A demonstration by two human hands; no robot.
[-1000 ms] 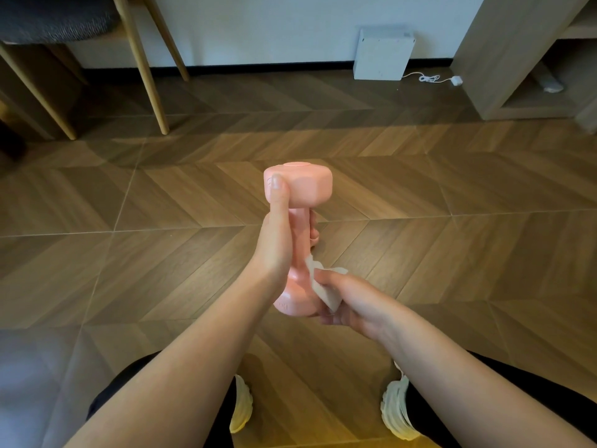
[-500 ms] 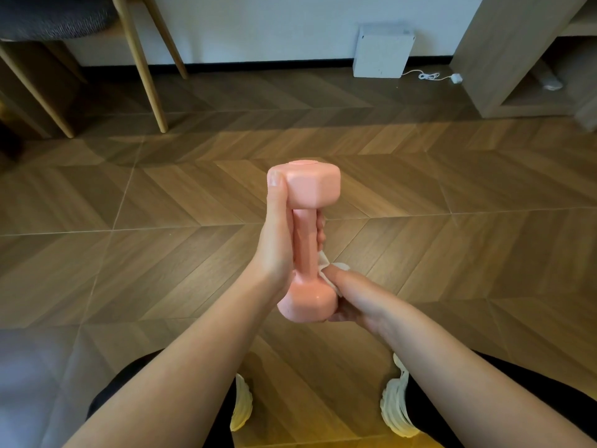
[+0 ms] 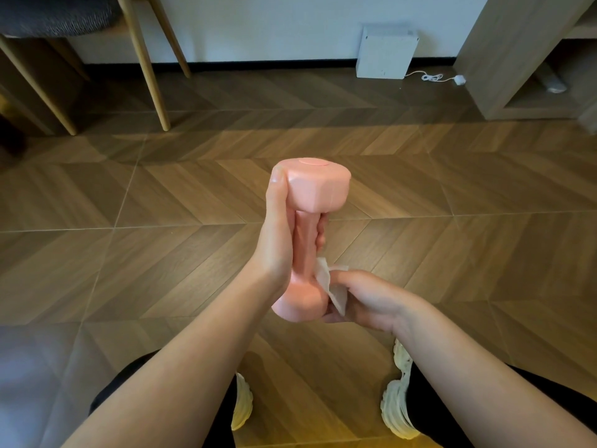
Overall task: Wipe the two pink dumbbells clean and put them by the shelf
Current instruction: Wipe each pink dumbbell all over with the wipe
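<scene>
The left hand point(image 3: 277, 250) grips a pink dumbbell point(image 3: 310, 234) upright; the right hand point(image 3: 365, 299) pinches a wipe point(image 3: 329, 286) against its lower head. Second dumbbell unseen, shelf point(image 3: 504, 59) placement apparently pending.

**One pink dumbbell upright at frame centre**

The pink dumbbell point(image 3: 311, 234) stands nearly vertical in mid-frame, above the wooden floor. Its matte hexagonal upper head tilts slightly right, with a round disc inset on the end face. The slim handle is partly covered; the lower head looks rounded, perhaps from blur. The shelf point(image 3: 504, 59) occupies the upper right corner.
</scene>
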